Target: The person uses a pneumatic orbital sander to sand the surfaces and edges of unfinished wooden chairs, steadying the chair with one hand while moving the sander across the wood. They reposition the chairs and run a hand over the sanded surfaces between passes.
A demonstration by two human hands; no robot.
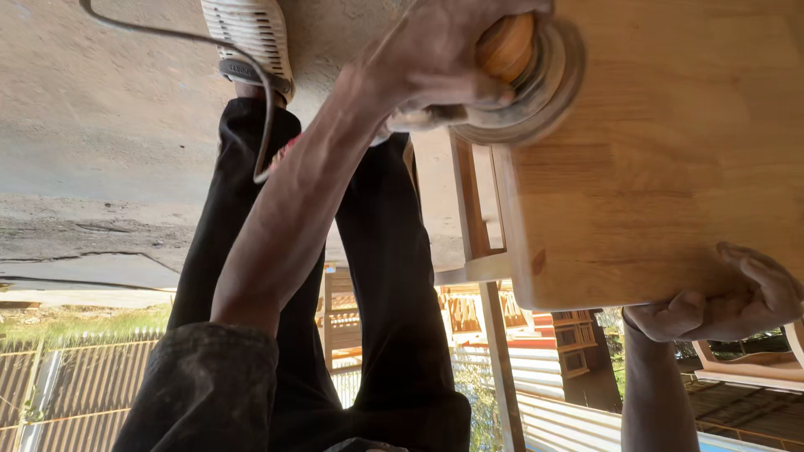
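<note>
Orange-domed round disc sander (521, 71) pressed flat on the pale wooden panel (662, 167), right at its near corner, disc partly overhanging the edge. Seen upside down, with the ground at the top of the view. Far left: grey concrete floor (100, 109), cracked, and a corrugated metal fence (67, 377) below it. Next, a grey power cord (265, 125) looping past a white mesh shoe (251, 33) and hanging against dark trousers (385, 276). Then the left hand (431, 50), fingers wrapped tight around the sander's dome, bearing down from above. Just beside it, slim wooden frame rails (471, 201) under the panel. Further right, the broad jointed-board surface itself, smooth and evenly coloured. At the far right, the right hand (724, 297), fingers curled closed over the panel's edge, steadying it, well apart from the sander. Possible trouble, judged from this layout: with the disc half off the corner, a slight tilt likely to dig in and round or gouge the edge; slack cord near the shoe and leg liable to snag or be stepped on, jerking the tool off line; curled fingers on the rim exposed if the sander runs along that edge; panel free to shift if the steadying grip loosens.
</note>
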